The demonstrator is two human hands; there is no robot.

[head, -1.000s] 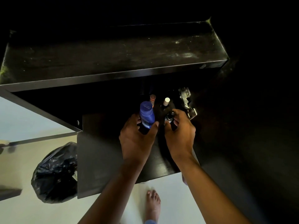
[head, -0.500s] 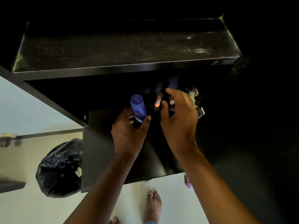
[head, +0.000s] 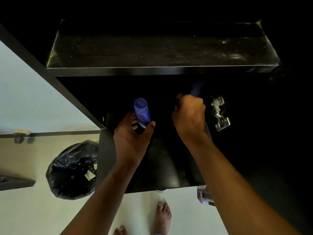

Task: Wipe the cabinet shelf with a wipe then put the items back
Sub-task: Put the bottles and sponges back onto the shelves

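home | dark cabinet (head: 162, 72) | bin bag (head: 72, 170) | bare feet (head: 162, 216) on floor

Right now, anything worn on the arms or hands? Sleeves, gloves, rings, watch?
Nothing visible. Both forearms are bare as far as the frame's lower edge, with no sleeve in view. The left hand and right hand have no gloves, and neither wrist shows a watch or band. The fingers are too dark to rule out rings.

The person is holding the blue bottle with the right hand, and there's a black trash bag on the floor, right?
Not quite. The head view shows the left hand gripping the blue plastic bottle; the right hand is curled around something dark I can't make out. The crumpled black trash bag is on the floor.
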